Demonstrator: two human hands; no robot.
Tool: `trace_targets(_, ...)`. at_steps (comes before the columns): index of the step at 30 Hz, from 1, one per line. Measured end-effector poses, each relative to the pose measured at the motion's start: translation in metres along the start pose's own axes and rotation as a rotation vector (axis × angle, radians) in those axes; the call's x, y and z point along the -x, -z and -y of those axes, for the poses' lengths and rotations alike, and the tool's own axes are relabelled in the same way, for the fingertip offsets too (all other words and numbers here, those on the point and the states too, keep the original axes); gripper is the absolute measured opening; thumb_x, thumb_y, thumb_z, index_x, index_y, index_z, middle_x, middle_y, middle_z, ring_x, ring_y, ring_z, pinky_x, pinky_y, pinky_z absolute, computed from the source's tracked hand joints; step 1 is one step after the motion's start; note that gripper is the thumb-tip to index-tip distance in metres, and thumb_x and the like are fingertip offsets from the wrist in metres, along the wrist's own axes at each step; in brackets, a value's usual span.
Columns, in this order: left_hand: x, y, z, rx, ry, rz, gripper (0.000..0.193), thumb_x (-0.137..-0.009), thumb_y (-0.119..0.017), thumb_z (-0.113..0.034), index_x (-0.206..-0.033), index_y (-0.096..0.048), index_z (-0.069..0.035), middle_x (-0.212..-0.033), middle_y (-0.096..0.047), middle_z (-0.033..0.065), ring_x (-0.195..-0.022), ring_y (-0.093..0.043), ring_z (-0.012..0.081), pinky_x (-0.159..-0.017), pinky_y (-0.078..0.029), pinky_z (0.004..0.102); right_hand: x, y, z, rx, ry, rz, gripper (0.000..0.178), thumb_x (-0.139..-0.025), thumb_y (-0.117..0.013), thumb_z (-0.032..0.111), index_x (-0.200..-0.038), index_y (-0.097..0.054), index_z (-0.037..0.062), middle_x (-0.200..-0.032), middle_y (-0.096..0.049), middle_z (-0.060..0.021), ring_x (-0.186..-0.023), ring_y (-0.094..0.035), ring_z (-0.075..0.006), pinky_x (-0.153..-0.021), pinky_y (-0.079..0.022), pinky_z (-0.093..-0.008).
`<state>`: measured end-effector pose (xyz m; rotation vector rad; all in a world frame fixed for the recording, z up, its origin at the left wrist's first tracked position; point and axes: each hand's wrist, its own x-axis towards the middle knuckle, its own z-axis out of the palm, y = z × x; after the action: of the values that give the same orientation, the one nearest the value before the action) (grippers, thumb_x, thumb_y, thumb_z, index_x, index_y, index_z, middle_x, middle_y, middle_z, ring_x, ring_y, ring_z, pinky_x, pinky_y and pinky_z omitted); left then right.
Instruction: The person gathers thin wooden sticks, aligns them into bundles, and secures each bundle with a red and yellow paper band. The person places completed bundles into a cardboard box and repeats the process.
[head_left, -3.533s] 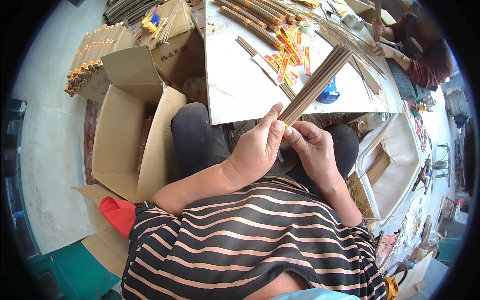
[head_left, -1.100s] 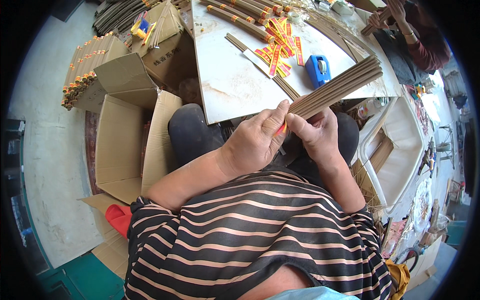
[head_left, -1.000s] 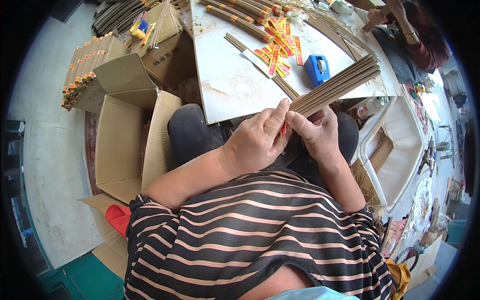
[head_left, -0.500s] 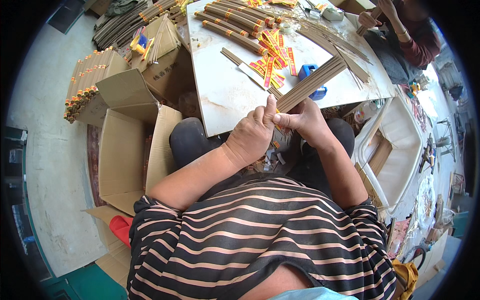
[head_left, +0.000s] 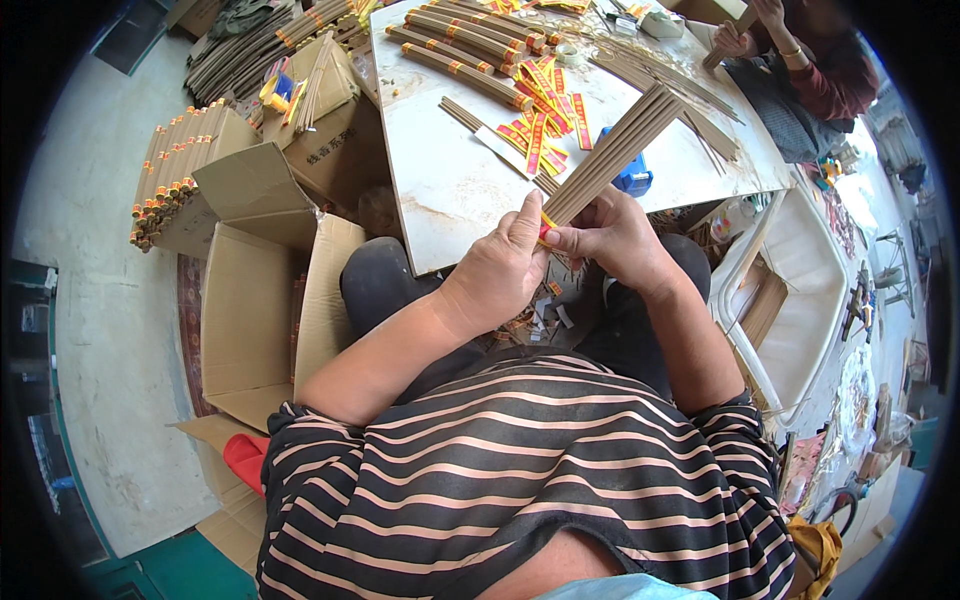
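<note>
Both my hands pinch the incense stick bundle [head_left: 610, 155] at its near end: left hand [head_left: 500, 275], right hand [head_left: 610, 235]. A red-yellow paper band [head_left: 546, 224] sits between my fingertips. The bundle's far end angles over the white desk [head_left: 450, 190].

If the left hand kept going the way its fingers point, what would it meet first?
The left hand points up toward the table. Past the stick bundle it already holds, it would probably reach the white table's near edge first; depth is unclear.
</note>
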<state>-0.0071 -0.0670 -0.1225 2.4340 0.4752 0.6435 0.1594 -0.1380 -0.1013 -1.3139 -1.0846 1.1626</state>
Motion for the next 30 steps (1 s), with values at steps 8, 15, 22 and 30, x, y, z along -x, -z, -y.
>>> trace_targets(8,-0.001,0.013,-0.006,0.356,0.104,0.086,0.055,-0.086,-0.055,-0.005,-0.133,-0.028,0.007,-0.110,-0.053,0.0192,-0.100,-0.056,0.0242,-0.087,-0.044,0.0302,0.000,0.004,0.004,-0.004,0.098,0.068,0.041,-0.077,-0.070,0.016,-0.105,-0.048,-0.0036,-0.084,-0.062,-0.0083,-0.068,-0.058,-0.0088,-0.055,-0.049,-0.0215)
trace_targets(15,-0.001,0.030,-0.017,0.902,0.291,0.219,0.048,-0.095,-0.043,-0.031,-0.128,-0.035,0.003,-0.087,-0.053,0.0053,-0.070,-0.052,0.0072,-0.059,-0.044,0.0189,0.003,-0.001,0.012,-0.008,0.256,0.083,0.038,-0.078,-0.069,0.014,-0.104,-0.047,-0.0014,-0.087,-0.063,-0.0073,-0.080,-0.061,-0.0112,-0.066,-0.051,-0.0245)
trace_targets(22,-0.004,0.031,-0.006,1.245,0.441,0.299,0.041,-0.092,-0.048,-0.037,-0.113,-0.048,-0.002,-0.081,-0.056,0.0050,-0.063,-0.053,0.0082,-0.054,-0.045,0.0193,0.006,-0.006,0.018,0.105,0.302,0.059,0.035,-0.078,-0.069,0.014,-0.102,-0.048,-0.0010,-0.084,-0.064,-0.0080,-0.074,-0.062,-0.0118,-0.066,-0.051,-0.0248)
trace_targets(30,-0.005,0.027,0.001,1.373,0.512,0.339,0.037,-0.089,-0.053,-0.037,-0.105,-0.050,-0.003,-0.078,-0.055,0.0055,-0.065,-0.053,0.0090,-0.057,-0.046,0.0195,0.002,-0.001,0.012,0.288,0.219,0.011,0.032,-0.075,-0.072,0.022,-0.093,-0.054,0.0032,-0.074,-0.064,-0.0075,-0.066,-0.061,-0.0128,-0.059,-0.047,-0.0264)
